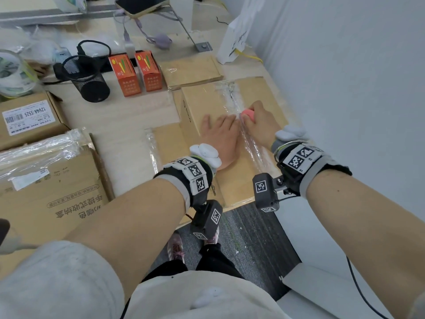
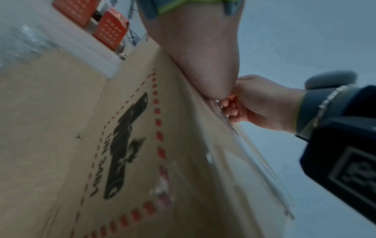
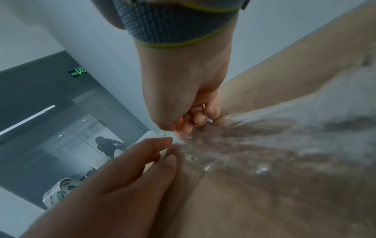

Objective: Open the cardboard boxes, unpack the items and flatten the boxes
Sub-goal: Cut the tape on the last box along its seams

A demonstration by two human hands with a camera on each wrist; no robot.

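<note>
A sealed cardboard box [image 1: 207, 104] lies on the desk in front of me, with clear tape [image 1: 250, 143] running down the middle of its top. My left hand [image 1: 219, 134] lies flat on the lid, fingers straight, just left of the tape. My right hand [image 1: 259, 118] grips a small pink cutter [image 1: 248, 114] with its tip on the tape seam. In the right wrist view the curled fingers [image 3: 198, 118] close round the tool where the wrinkled tape [image 3: 284, 141] starts. In the left wrist view the box side [image 2: 130, 145] shows a printed black mark.
Flattened cardboard [image 1: 190, 70] lies behind the box. Two orange cartons [image 1: 135, 72] and a black mesh cup [image 1: 86, 79] stand further back. Two more cardboard boxes [image 1: 30, 118] [image 1: 50, 180] sit at the left. A white wall [image 1: 345, 65] runs close along the right.
</note>
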